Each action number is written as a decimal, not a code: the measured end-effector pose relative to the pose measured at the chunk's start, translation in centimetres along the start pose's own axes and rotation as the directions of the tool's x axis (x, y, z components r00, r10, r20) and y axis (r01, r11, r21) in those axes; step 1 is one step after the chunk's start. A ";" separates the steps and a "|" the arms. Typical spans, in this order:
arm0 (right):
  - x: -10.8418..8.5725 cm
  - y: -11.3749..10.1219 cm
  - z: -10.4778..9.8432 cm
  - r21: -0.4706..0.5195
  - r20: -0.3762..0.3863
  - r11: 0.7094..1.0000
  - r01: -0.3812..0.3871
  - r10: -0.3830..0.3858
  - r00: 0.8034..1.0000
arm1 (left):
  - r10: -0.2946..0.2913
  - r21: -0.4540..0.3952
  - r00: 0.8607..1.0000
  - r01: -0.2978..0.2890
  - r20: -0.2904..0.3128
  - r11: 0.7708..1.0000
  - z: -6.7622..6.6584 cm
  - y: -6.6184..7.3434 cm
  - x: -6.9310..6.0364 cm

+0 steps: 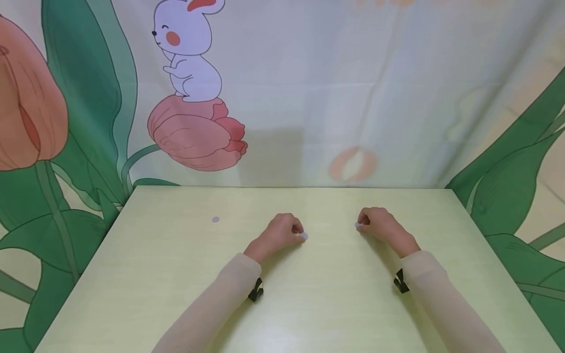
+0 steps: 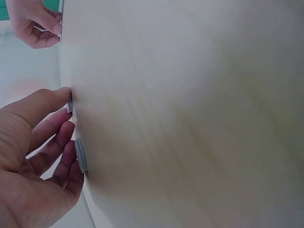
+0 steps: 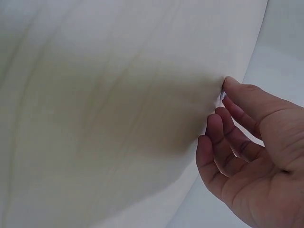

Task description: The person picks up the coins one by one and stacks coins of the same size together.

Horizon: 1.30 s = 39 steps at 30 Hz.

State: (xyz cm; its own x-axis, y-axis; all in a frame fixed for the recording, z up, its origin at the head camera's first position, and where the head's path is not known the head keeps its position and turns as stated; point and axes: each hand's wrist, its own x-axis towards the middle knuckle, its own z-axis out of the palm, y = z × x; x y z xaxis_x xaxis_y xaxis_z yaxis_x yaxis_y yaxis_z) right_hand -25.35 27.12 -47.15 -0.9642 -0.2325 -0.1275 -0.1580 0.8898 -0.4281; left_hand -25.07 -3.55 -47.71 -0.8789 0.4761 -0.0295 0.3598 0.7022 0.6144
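Note:
My left hand is just above the pale table, pinching a small pale lilac disc between thumb and forefinger. In the left wrist view that disc appears edge-on and thin. Two similar discs, face to face, show at the ring and little fingertips; whether those fingers hold them, I cannot tell. To the right, my right hand pinches another small pale disc at its fingertips. The fingers mostly cover it in the right wrist view, leaving a sliver. One more round lilac disc lies left of my left hand.
The pale yellow table ends at a straight back edge. Behind it hangs a curtain printed with a rabbit, tulips and leaves. A black strap piece sits under the left cuff, another under the right.

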 end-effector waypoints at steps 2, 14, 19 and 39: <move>0.0 -0.1 -0.1 0.005 0.001 1.000 0.005 -0.005 1.000 | 0.000 -0.001 1.000 0.000 -0.002 1.000 0.0 0.0 0.0; 0.1 -0.6 -0.2 0.016 -0.011 1.000 0.008 -0.007 1.000 | 0.012 0.060 1.000 -0.012 0.001 0.998 0.2 0.1 0.3; -0.1 -1.1 -0.6 0.020 -0.003 1.000 -0.001 0.001 1.000 | 0.011 0.069 1.000 -0.012 0.008 0.998 0.2 0.3 0.3; 0.7 -1.1 0.2 0.042 0.018 0.999 0.019 -0.020 1.000 | 0.019 0.058 1.000 -0.019 0.004 0.998 0.3 0.0 0.1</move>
State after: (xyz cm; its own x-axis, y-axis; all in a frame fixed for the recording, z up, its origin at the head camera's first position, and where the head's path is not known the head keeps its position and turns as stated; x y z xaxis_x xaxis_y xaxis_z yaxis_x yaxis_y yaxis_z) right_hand -25.80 25.88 -46.88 -0.9569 -0.2571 -0.1353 -0.1672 0.8682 -0.4672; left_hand -25.07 -3.31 -47.92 -0.8706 0.4916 -0.0213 0.3941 0.7224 0.5682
